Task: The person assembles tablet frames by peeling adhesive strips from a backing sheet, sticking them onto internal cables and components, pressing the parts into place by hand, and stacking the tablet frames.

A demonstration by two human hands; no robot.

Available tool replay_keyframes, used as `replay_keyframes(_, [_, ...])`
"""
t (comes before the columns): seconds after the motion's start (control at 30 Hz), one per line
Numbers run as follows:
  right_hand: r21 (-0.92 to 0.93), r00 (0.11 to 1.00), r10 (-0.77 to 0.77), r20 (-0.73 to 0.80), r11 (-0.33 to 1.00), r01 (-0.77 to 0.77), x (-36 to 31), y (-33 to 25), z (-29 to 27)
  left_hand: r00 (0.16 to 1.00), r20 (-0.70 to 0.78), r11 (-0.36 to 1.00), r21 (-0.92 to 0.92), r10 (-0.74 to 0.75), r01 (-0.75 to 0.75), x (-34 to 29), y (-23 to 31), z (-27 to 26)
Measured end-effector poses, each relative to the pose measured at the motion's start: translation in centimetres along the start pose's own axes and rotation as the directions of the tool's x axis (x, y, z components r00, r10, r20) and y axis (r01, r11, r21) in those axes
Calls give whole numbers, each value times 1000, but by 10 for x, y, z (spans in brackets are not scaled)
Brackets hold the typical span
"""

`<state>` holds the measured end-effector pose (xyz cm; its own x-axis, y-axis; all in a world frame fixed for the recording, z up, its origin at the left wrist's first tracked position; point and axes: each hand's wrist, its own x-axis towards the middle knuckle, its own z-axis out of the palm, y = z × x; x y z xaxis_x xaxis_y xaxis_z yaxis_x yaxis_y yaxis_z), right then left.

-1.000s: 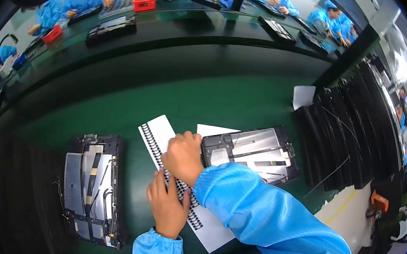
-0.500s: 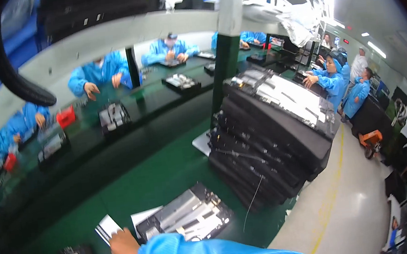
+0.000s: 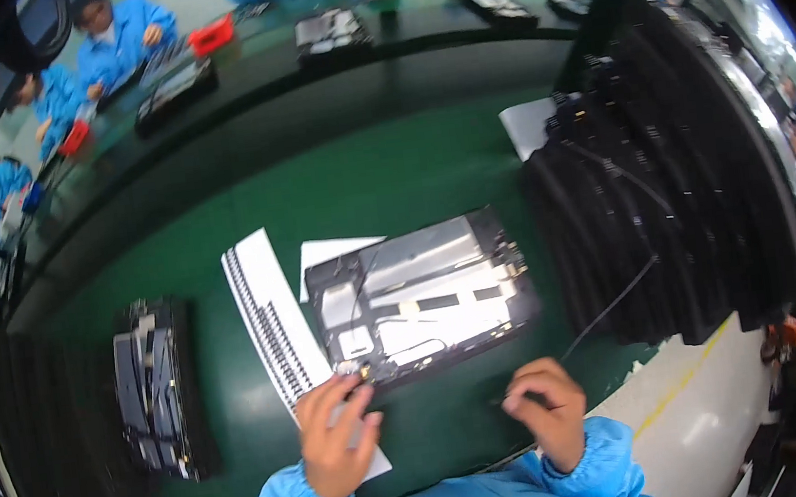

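An opened tablet chassis (image 3: pixel 423 300) with silver shielding and thin cables lies on the green bench (image 3: pixel 361 184) in front of me. To its left is a white sheet (image 3: pixel 274 321) carrying rows of small black strips. My left hand (image 3: pixel 333 437) rests flat on the sheet's near end, fingertips touching the chassis's near left corner. My right hand (image 3: pixel 546 410) sits near the bench's front edge, just below the chassis. Its fingers are curled and pinch a thin dark piece (image 3: pixel 518 398); what it is I cannot make out.
A row of black trays (image 3: pixel 668 208) stands on edge at the right, with a white paper (image 3: pixel 529 124) behind it. Another opened tablet (image 3: pixel 154 389) lies at the left. People in blue coats work across the far bench, with a red box (image 3: pixel 210 36).
The view swung up and right, then back down. My right hand left the sheet and now sits at the front edge, pinching something dark. The chassis now lies closer and angled.
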<state>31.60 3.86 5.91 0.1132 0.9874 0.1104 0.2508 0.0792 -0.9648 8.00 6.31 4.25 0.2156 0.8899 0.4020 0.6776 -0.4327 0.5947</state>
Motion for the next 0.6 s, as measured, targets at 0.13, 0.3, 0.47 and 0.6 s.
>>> replay_keyframes(0.13, [-5, 996, 80, -43, 997, -80, 0, 14, 6, 994, 63, 996, -6, 93, -92, -4, 4, 23])
replay_keyframes(0.3, [-215, 985, -161, 68, 961, 172, 26, 20, 33, 999, 19, 997, 66, 32, -34, -16, -6, 36])
replay_keyframes(0.47, [-252, 975, -171, 145, 946, 203, 38, 28, 53, 999, 32, 998, 52, 33, -35, -19, -7, 40])
replay_keyframes(0.6, [-357, 969, -156, 192, 908, 217, 41, 27, 60, 999, 34, 999, 33, 17, -19, -19, -11, 40])
